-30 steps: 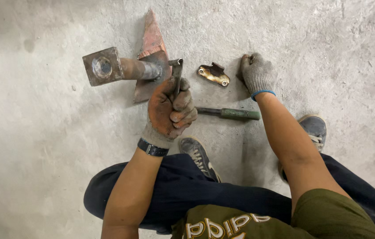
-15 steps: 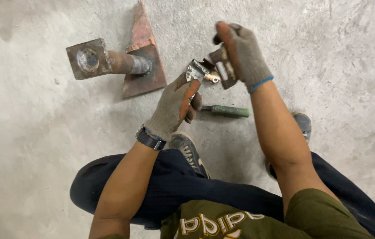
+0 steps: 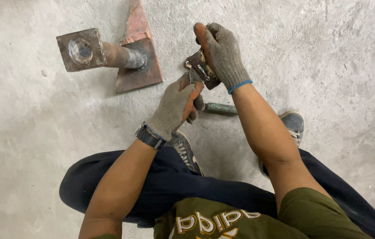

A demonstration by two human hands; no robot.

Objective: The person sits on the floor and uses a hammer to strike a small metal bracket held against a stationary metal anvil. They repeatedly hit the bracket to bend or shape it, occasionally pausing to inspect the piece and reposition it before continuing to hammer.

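The small rusty metal clamp piece (image 3: 201, 68) sat raised above the concrete floor (image 3: 329, 53), between your two gloved hands. Your right hand (image 3: 221, 55) was curled around it from above, fingers pinching it. Your left hand (image 3: 176, 105) was closed against its lower edge, thumb pressed up to it. A green-handled tool (image 3: 220, 109) lay on the floor just beneath. Farther left lay a rusty post with square plates (image 3: 108, 55).
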